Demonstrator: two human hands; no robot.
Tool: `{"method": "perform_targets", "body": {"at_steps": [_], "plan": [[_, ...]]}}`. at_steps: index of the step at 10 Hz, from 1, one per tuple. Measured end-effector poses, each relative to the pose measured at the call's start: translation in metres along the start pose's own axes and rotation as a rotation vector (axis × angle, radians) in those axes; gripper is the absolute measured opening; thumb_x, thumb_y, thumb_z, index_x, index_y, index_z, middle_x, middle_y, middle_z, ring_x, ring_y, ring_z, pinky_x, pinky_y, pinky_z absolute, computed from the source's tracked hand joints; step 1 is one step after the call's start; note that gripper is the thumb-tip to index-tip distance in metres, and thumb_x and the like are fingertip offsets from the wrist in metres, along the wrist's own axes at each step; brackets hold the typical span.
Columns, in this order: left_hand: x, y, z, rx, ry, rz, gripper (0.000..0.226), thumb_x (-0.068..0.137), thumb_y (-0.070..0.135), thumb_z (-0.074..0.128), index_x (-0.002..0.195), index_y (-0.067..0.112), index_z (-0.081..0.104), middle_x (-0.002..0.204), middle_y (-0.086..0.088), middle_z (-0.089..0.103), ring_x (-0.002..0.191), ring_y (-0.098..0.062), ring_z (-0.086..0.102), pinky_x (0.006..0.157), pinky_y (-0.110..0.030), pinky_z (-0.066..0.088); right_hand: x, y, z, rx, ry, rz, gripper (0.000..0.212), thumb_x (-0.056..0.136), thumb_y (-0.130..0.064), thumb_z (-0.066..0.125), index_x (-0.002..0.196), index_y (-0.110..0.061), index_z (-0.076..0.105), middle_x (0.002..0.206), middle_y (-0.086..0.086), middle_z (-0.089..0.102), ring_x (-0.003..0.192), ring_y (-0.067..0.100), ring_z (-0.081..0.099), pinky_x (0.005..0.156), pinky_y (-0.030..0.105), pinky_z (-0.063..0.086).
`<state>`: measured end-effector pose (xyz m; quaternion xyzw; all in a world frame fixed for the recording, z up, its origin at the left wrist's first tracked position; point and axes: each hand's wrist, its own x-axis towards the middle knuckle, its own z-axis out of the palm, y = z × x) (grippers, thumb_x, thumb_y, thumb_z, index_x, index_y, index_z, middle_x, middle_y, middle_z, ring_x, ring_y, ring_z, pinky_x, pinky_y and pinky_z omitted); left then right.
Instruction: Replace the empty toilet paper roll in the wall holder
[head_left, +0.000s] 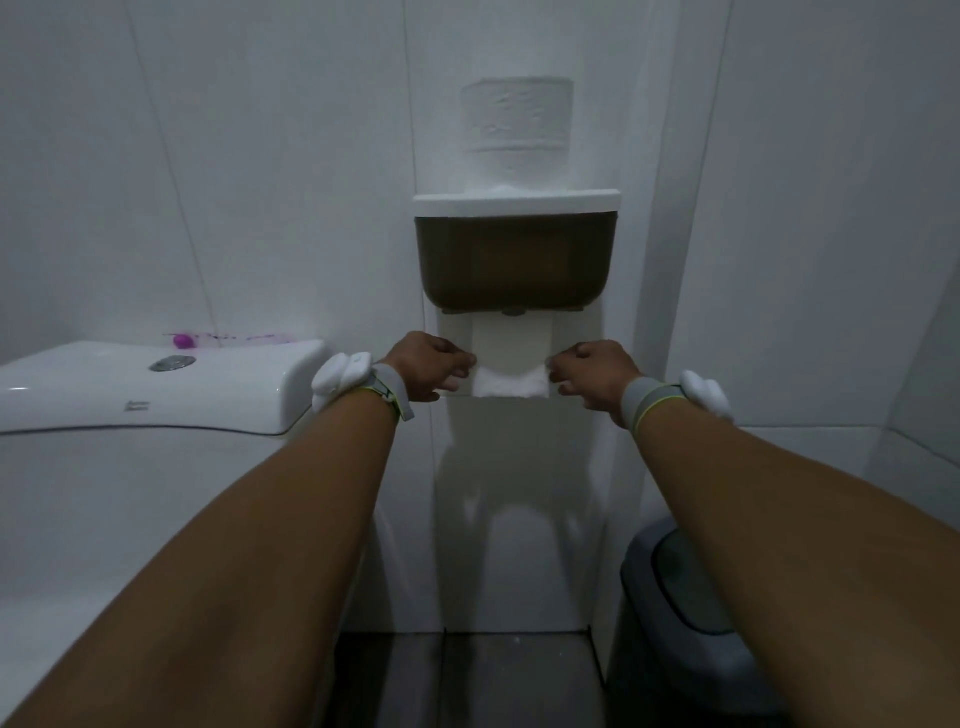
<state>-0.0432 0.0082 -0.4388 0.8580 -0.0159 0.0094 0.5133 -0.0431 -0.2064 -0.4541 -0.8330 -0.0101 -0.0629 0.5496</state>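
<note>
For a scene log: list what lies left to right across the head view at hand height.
White ceramic toilet tank → left hand → hanging white paper strip pinched by both hands → right hand → dark grey swing-lid bin, lower down.

We see a white embossed roll (517, 117) on a white lid (517, 200), brown translucent holder (514, 265), white paper strip (511, 364), grey wristbands w/ yellow-green trim (647, 405), grey bin (680, 597) near right, white tank (156, 384) left.

Bare forearms; each wrist wears a grey band (644, 408) with yellow-green edging and a white device (340, 378).
</note>
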Motion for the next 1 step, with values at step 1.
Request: {"method": "perform_targets", "body": {"at_steps": [1], "plan": [[-0.0052,0.0018,-0.0058,-0.016,-0.007,-0.029,0.025,0.091,0.030,0.063,0.110,0.014,0.069,0.104,-0.003,0.067,0.084,-0.015,0.063,0.066,-0.023,0.046,-0.0113,-0.0079,-0.0063,-0.004,-0.034,0.054,0.024,0.089,-0.025,0.060,0.105,-0.008,0.069,0.096,0.007,0.070,0.078,0.019,0.063,0.063,0.024,0.042]]}}
